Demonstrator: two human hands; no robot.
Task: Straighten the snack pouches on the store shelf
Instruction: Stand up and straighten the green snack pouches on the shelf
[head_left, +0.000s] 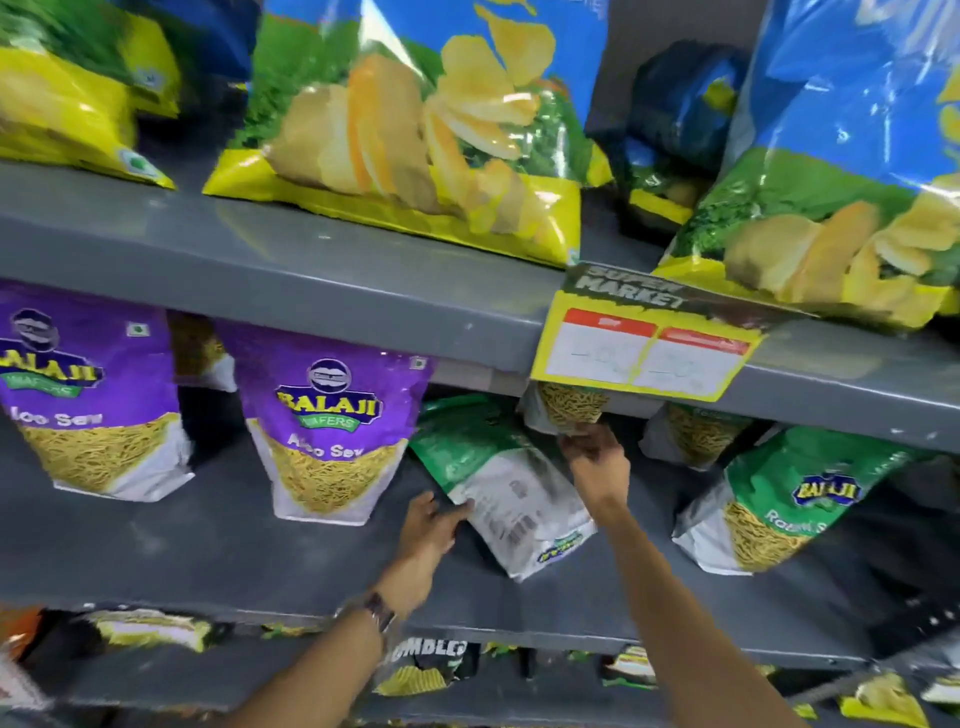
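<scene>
A green and white snack pouch (511, 483) leans tilted on the middle shelf (234, 551), its back label facing me. My left hand (434, 525) grips its lower left edge. My right hand (595, 449) reaches behind it and pinches the bottom of another pouch (569, 408) further back under the shelf above. Two purple Aloo Sev pouches (324, 431) (91, 400) stand upright to the left. A green pouch (774, 499) stands tilted to the right.
Large blue and yellow chip bags (415, 130) sit on the upper shelf. A yellow price tag (644, 353) hangs from that shelf's edge just above my right hand. More pouches (426, 670) lie on the bottom shelf.
</scene>
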